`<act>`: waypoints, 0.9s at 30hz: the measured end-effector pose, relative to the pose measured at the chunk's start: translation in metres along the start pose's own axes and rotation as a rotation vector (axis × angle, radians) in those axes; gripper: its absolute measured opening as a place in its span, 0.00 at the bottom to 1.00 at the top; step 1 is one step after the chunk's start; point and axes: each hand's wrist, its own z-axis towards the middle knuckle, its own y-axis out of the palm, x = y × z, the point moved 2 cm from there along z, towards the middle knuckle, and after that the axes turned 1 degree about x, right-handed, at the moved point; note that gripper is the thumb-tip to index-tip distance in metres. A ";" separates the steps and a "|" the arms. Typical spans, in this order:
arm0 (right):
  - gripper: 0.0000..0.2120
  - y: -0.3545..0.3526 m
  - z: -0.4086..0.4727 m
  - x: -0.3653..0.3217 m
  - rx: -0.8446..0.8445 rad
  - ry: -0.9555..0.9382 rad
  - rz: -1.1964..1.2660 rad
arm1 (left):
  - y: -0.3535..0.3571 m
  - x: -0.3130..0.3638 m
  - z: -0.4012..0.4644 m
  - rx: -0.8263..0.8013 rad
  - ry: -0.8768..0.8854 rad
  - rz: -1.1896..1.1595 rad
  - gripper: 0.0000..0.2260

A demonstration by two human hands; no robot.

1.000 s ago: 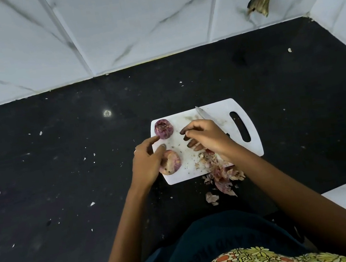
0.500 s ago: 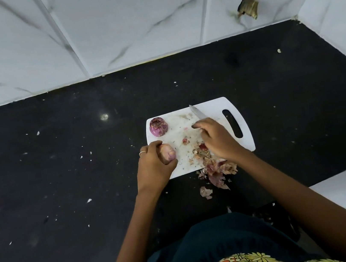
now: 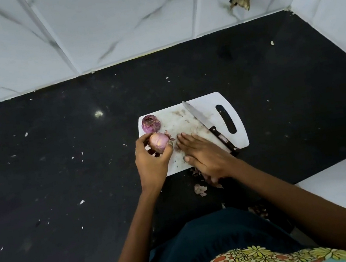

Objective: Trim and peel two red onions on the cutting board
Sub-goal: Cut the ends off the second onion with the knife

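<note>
Two red onions are in play on the white cutting board (image 3: 212, 102), which sits on the black bench (image 3: 61, 170). The darker, peeled onion (image 3: 150, 124) rests at the board's 10 o'clock corner, where it lay a second ago. The paler onion (image 3: 158, 141) is in the left hand (image 3: 152, 158), whose grip is curled round it, thumb on one side and fingers on the other; it is now lifted and turned so that more of its rounded, pinkish skin shows than half a second back, when the hand nearly covered it. It sits just at 6 o'clock of the darker onion, close but apart.

The right hand (image 3: 205, 155) has changed most. Earlier it was bunched over the scraps with fingers curled; now it lies flat, its grip spread and holding nothing, fingers straight and pressed to the board's near half, pointing toward 10 o'clock. With the hand drawn back, the whole knife (image 3: 208, 126) shows (before, only the blade tip did): it lies loose on the board, tip toward 11 o'clock, dark handle toward 5 o'clock, beside the handle slot.

Onion skins (image 3: 199, 188) lie on the bench at the board's 6 o'clock edge, partly hidden under the right wrist.
</note>
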 end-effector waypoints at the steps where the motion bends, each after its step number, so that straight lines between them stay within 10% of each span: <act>1: 0.33 0.001 -0.006 -0.002 0.007 -0.018 0.030 | 0.002 0.000 0.000 -0.007 0.001 -0.015 0.22; 10: 0.18 -0.025 -0.015 0.004 0.627 0.172 0.453 | 0.010 0.002 0.007 -0.034 0.017 -0.096 0.22; 16: 0.35 -0.012 0.019 0.011 0.064 0.151 0.071 | 0.011 0.000 0.009 -0.006 0.019 -0.140 0.21; 21: 0.33 0.005 -0.014 -0.004 -0.016 -0.054 0.082 | 0.014 -0.003 0.011 -0.010 0.058 -0.094 0.20; 27: 0.20 -0.016 -0.031 -0.003 0.431 0.164 0.592 | 0.029 -0.008 0.009 -0.089 0.080 -0.044 0.21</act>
